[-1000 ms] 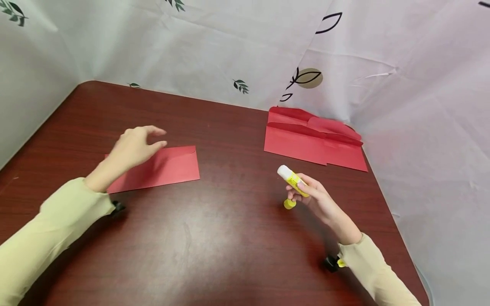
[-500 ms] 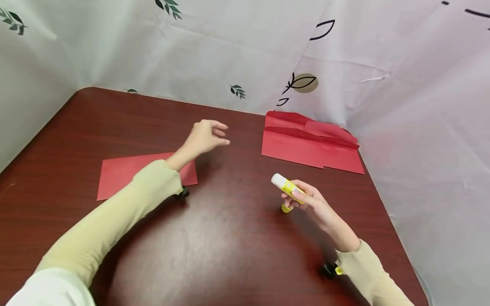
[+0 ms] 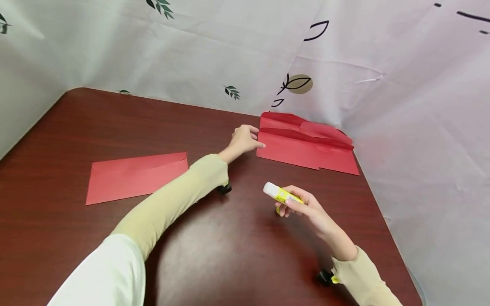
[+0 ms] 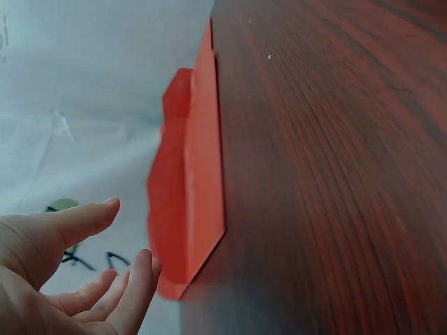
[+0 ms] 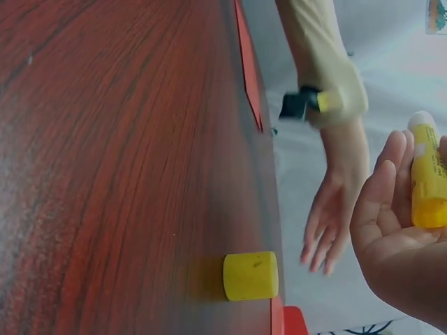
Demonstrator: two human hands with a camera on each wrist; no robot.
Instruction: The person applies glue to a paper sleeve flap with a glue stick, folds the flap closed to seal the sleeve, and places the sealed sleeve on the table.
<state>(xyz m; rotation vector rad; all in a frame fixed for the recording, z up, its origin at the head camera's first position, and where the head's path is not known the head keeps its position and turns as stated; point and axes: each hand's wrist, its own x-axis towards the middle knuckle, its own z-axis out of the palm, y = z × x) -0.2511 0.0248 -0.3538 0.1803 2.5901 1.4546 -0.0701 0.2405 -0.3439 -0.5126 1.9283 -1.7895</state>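
Note:
My left hand is at the left end of the overlapping red envelopes at the back right. Its thumb and fingers are spread apart; in the left wrist view the fingertips come right up to the near end of the envelopes, whose flaps stand open. In my right hand I hold a yellow glue stick, its white end uncovered and tilted up to the left. The glue stick's yellow cap stands on the table below that hand, mostly hidden behind the fingers in the head view.
A single red envelope lies flat on the left of the dark wooden table, its right corner behind the left sleeve. A white patterned curtain hangs along the back and right edges. A black wrist camera sits under the right cuff.
My left hand has moved right, from above the single envelope across to the overlapping envelopes. The right hand keeps the glue stick in nearly the same place, while the head view has shifted slightly.

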